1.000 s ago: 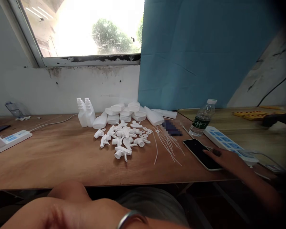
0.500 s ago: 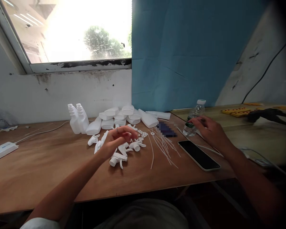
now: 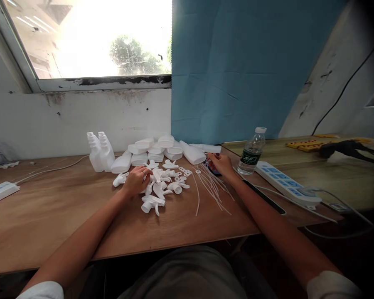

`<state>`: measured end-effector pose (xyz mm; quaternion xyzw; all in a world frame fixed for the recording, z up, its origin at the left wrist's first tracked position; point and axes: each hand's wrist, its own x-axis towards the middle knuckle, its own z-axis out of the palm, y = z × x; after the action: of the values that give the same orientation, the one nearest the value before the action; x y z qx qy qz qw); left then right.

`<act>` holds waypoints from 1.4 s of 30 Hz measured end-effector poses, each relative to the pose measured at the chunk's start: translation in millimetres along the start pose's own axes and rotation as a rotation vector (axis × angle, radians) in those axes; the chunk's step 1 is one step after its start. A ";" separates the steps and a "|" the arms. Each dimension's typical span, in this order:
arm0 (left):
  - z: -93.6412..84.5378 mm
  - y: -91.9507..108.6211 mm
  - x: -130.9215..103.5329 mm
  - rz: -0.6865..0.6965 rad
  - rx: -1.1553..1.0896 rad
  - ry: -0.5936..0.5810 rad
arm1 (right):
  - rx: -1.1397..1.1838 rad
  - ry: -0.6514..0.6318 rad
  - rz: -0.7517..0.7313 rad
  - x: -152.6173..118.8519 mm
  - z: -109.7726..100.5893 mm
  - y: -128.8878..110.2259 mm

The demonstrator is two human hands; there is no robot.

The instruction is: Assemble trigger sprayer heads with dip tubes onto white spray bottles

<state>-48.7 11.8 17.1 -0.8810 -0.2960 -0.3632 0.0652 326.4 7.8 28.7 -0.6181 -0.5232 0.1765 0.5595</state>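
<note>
My left hand (image 3: 139,179), wearing a ring, is closed at the left side of a pile of white trigger spray heads. Its fingertips grip one spray head (image 3: 156,175); part of that grip is hidden. Farther right, my right hand (image 3: 220,163) pinches at the far end of a fan of thin white tubes (image 3: 212,187), apparently on one tube. A dark blue item lies partly covered beneath that hand. Small white ring washers (image 3: 183,178) lie between the spray heads and the tubes.
White bottles (image 3: 156,151) are stacked by the wall, with two upright bottles (image 3: 101,153) at their left. On the right are a water bottle (image 3: 252,151), a phone (image 3: 264,197) partly behind my forearm, and a power strip (image 3: 288,182). Another power strip (image 3: 1,193) lies far left.
My left hand has come down onto the spray heads and closed. My right hand has moved left, from beside the water bottle to the tubes' far ends.
</note>
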 end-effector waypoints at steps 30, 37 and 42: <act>6.1 22.8 -0.6 0.146 0.135 -0.060 | -0.226 -0.039 -0.155 -5.4 10.5 11.9; 2.7 42.8 1.4 0.249 0.060 -0.073 | 0.074 -0.307 -0.159 -10.0 13.4 -4.5; -3.9 58.0 2.3 0.314 -0.062 -0.117 | -0.245 -0.092 -0.329 -22.3 -25.4 -26.8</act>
<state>-16.8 -35.7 27.3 -0.9377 -0.1467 -0.3056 0.0766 326.1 -28.6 51.9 -0.5788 -0.6597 0.0457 0.4771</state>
